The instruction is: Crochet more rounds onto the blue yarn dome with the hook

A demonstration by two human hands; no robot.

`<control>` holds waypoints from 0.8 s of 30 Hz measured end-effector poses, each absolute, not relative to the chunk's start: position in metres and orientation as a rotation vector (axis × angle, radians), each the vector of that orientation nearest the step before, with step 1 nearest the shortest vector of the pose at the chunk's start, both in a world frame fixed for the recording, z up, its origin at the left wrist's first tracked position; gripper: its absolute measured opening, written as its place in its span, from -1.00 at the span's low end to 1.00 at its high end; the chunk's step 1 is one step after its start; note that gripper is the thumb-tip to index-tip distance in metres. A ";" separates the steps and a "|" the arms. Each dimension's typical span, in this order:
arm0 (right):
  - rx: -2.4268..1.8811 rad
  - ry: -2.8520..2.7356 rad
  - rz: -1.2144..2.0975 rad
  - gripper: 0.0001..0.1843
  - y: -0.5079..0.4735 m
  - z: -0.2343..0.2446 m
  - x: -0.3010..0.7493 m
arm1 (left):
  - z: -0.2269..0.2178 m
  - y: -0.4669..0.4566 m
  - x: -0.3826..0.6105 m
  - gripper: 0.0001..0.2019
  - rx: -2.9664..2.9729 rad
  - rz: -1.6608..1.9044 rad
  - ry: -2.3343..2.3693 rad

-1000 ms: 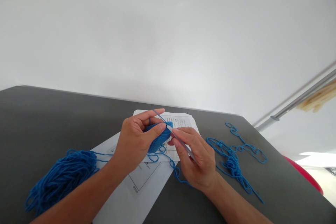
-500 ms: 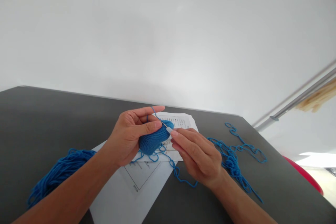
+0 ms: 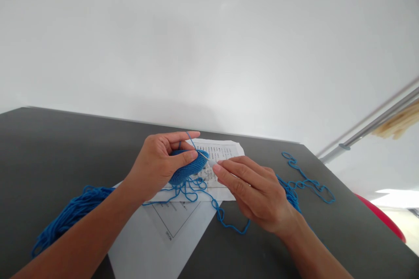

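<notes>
A blue crocheted piece [image 3: 188, 170] is pinched between the thumb and fingers of my left hand [image 3: 160, 157]. Working yarn [image 3: 191, 139] loops over the raised index finger of that hand and runs down to the upper edge of the piece. My right hand [image 3: 252, 187] grips a crochet hook [image 3: 212, 162] by its pale handle. The hook's metal shaft reaches left to the edge of the crochet, close to my left thumb; its tip is too small to make out. Loose blue yarn strands [image 3: 193, 188] trail beneath the piece.
Printed sheets of paper [image 3: 150, 244] lie under my hands on the dark table [image 3: 65, 148]. A thick blue yarn skein [image 3: 72, 211] rests at left, partly behind my left forearm. More tangled yarn [image 3: 307, 183] is at right. A white wall [image 3: 196, 52] rises behind the table.
My right hand and the hook have shifted right, so more of the metal shaft shows. The crochet has tilted and moved slightly left with my left hand.
</notes>
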State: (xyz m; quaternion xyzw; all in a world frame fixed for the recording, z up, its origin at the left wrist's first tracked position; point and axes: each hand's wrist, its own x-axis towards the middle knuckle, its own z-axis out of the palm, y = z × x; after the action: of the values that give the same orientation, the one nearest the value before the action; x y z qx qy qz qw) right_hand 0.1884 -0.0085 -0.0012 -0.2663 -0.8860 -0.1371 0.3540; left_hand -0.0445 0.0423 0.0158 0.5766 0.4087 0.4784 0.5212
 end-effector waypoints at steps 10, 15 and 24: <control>-0.627 -2.238 -0.056 -0.44 -0.006 0.012 0.192 | 0.017 0.046 -0.048 -0.92 1.787 1.128 1.085; -0.707 -1.914 0.380 -0.69 -0.004 0.006 0.190 | 0.018 0.046 -0.048 -0.88 1.813 1.128 1.028; -0.658 -0.955 1.384 -0.81 0.005 -0.024 0.152 | 0.010 0.038 -0.039 -0.90 1.802 1.252 1.128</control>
State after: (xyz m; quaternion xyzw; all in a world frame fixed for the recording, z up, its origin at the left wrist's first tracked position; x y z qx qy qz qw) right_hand 0.1519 0.0049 -0.0239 -0.2860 -0.4151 0.6019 0.6194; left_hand -0.0394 0.0380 0.0099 0.6892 0.4315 0.4789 0.3308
